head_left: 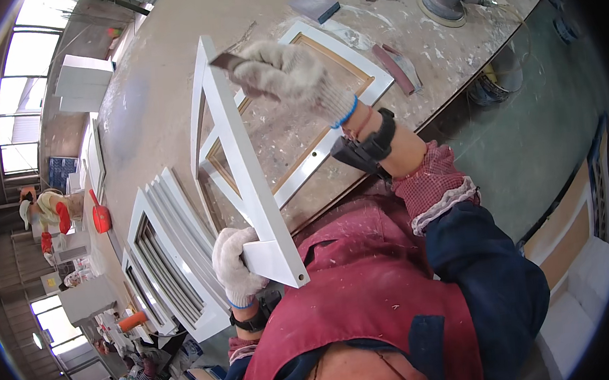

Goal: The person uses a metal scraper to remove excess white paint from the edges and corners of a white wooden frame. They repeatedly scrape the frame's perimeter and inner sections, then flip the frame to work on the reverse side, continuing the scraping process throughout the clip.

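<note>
A white-painted frame (244, 152) is tilted up on edge in front of me, its long face toward the right. My left hand (238, 267), in a knitted white glove, is closed around its near end beside a short crosspiece. My right hand (279, 75), gloved with a blue cuff edge, is closed on a small brown piece of sandpaper (228, 61) beside the frame's far part. Whether the sandpaper touches the frame I cannot tell. Beneath lies a second white frame (309, 154) with a bare wood inner edge, flat on the worktable (151, 116).
Several white frames (174, 248) are stacked at the left. A folded reddish abrasive sheet (395, 69), a grey sanding block (314, 6) and a power sander (442, 4) lie farther right on the table. Buckets (495, 81) stand beyond its right edge. Other people (55, 207) are at the far left.
</note>
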The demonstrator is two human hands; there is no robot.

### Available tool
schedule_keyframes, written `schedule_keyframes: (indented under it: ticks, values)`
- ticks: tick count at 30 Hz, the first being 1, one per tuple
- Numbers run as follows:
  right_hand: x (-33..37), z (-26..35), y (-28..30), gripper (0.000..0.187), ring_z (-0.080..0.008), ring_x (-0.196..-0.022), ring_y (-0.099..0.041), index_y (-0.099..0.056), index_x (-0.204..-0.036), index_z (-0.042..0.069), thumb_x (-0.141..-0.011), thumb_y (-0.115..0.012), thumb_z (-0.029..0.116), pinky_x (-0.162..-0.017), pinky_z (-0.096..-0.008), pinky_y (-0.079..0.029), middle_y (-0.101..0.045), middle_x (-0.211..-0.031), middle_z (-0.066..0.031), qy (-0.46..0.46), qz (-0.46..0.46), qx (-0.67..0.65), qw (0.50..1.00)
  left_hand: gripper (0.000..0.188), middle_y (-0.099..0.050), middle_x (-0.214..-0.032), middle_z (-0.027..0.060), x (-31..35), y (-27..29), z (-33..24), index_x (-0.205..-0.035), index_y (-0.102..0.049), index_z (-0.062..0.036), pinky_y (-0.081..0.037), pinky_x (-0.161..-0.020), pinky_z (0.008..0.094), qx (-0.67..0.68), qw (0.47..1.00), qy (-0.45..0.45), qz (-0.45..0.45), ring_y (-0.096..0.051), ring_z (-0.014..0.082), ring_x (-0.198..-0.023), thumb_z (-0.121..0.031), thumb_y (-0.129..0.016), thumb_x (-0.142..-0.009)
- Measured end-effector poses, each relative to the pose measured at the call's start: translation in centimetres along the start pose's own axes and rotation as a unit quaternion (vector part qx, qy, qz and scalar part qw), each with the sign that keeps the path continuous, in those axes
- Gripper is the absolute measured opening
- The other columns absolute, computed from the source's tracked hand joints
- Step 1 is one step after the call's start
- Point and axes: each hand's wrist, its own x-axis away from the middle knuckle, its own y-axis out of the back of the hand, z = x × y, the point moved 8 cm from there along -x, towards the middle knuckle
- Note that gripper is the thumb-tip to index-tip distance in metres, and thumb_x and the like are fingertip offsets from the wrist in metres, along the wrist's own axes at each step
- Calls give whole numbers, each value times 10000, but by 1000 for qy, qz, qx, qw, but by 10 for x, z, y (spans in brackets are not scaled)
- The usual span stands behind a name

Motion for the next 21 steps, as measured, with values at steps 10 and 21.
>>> schedule_keyframes:
  ticks: [10,21]
  values:
    - [-40,7,20,224,-69,-633,-485,-648,-978,26,-1002,-568,233,-560,-254,-418,-571,-729,30,97,-107,80,986,402,-612,-789,113,4,-11,8,-961,-651,-49,-479,-612,371,-25,999,-10,25,-607,293,-698,-124,-750,-579]
    - [77,35,9,240,-121,-707,-605,-672,-1071,30,-927,-670,222,-621,-275,-486,-668,-825,-47,125,-57,146,980,436,-625,-827,106,4,-28,10,-1023,-644,-67,-497,-648,388,-18,998,-30,47,-624,303,-749,-51,-716,-593]
